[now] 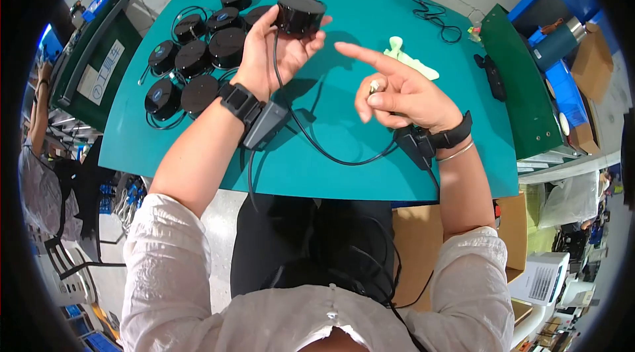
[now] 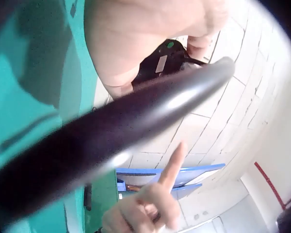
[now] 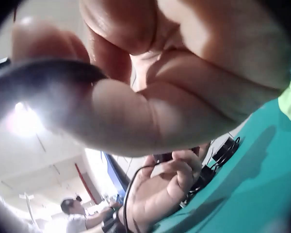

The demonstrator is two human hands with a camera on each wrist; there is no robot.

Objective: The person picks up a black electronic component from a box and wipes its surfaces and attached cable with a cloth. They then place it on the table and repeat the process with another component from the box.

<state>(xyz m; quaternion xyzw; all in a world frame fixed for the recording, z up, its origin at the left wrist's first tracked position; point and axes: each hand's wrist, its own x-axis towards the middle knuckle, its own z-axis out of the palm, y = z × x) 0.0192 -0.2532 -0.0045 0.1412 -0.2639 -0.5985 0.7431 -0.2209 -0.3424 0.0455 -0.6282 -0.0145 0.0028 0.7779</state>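
My left hand (image 1: 274,54) holds up a round black puck-shaped device (image 1: 301,16), fingers and thumb around its sides. The left wrist view shows the device's underside (image 2: 157,65) with a pale label and a green dot. From it a black cable (image 1: 311,140) loops down and across to my right hand (image 1: 413,97). That hand pinches the cable's end, with a small pale tip (image 1: 376,85) showing between thumb and curled fingers, while the index finger points out toward the device. Close to the lens, the cable looks large and blurred in both wrist views.
Several similar black devices (image 1: 192,59) with coiled cables cluster on the left of the green table (image 1: 344,183). A pale green cloth-like item (image 1: 410,62) and a loose black cable (image 1: 433,15) lie at right. Green cabinets (image 1: 99,64) flank the table.
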